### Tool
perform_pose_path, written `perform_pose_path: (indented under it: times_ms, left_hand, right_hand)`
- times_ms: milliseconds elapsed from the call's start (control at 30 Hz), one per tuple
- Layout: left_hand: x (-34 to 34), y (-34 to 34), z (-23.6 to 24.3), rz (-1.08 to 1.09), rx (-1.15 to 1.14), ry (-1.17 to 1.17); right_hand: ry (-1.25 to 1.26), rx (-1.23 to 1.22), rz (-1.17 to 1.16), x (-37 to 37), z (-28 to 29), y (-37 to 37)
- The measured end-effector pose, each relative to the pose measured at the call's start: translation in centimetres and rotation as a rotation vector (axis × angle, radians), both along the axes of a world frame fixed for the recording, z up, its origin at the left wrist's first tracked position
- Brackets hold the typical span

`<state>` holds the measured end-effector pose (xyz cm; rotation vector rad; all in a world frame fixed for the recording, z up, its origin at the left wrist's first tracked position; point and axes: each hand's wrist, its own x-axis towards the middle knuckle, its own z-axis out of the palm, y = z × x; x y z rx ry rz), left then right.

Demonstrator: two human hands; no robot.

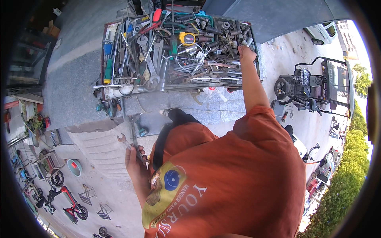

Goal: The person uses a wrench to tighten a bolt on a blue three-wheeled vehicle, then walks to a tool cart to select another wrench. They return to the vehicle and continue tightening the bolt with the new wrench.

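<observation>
My left hand (137, 164) is closed around an open-ended wrench (123, 140), its jaw pointing up and away from me. A dark bar-like tool beside the wrench also reaches that hand, but I cannot tell whether I grip it. My right hand (247, 54) reaches out to the far right part of a wide tool tray (258, 65). Its fingers are pinched together among metal sockets (249, 41); what lies between them is hidden. Heaped in the tray are large wrenches (151, 65), a yellow tape measure (187, 38), a green-handled screwdriver (108, 71) and red-handled pliers (156, 16).
Cordless power tools (106, 107) hang at the tray's near left corner. A black-framed vehicle (311, 83) stands to the right. On the left are a teal basin (74, 168) and a red scooter-like cycle (70, 200). A grey panel (274, 20) slants beyond the tray.
</observation>
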<state>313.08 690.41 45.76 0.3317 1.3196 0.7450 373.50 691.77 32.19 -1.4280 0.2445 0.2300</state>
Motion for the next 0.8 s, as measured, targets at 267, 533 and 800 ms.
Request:
perform_pose_path:
  times_ms: [267, 533, 800]
  left_hand:
    - [-1.7, -1.8, -0.8, 0.036, -0.017, 0.016]
    - [-4.1, -5.8, -1.5, 0.2, 0.009, -0.102]
    - [-7.4, -12.6, -0.9, 0.496, 0.077, -0.142]
  right_hand:
    - [-0.09, -0.02, 0.279, -6.3, 3.1, 1.5]
    - [0.035, -0.046, 1.178, -29.9, 7.3, 4.7]
    - [0.217, -0.226, 2.381, -51.3, 9.6, 0.5]
